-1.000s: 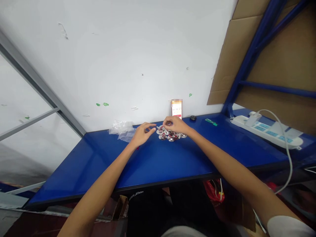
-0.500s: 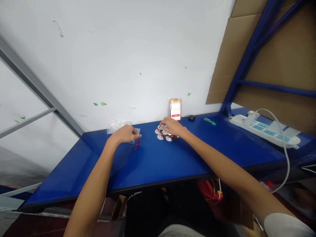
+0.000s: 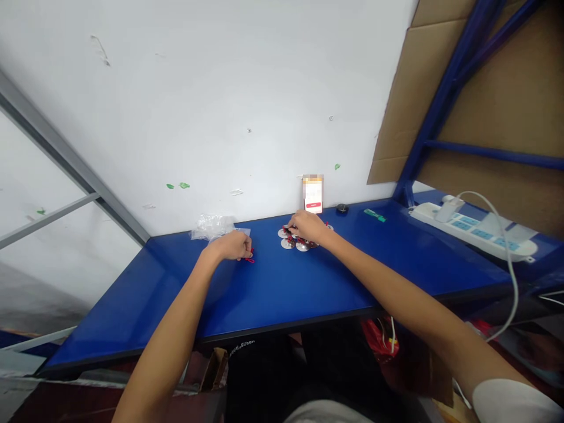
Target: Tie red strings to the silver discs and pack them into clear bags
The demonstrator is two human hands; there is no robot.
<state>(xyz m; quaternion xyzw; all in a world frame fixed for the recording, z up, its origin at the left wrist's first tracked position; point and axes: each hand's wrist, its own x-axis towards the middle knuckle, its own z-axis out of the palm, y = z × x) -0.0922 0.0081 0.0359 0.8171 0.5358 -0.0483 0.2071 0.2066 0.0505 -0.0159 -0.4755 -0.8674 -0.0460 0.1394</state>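
Pinching the red cord (image 3: 251, 259) with the left hand (image 3: 232, 245), likely for its thinness, while resting the right hand (image 3: 307, 225), perhaps for steadiness, over metal discs (image 3: 288, 243) with grip unclear

They wear a white top (image 3: 511, 399) and black, lettered trousers (image 3: 259, 379).

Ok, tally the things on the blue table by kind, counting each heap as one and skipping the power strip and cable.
Disc heap: 1 (discs overlap, not counted singly)
Clear plastic heap: 1
Red cord, at the left hand: 1
Phone: 1
Small black object: 1
Green object: 1
Total: 6
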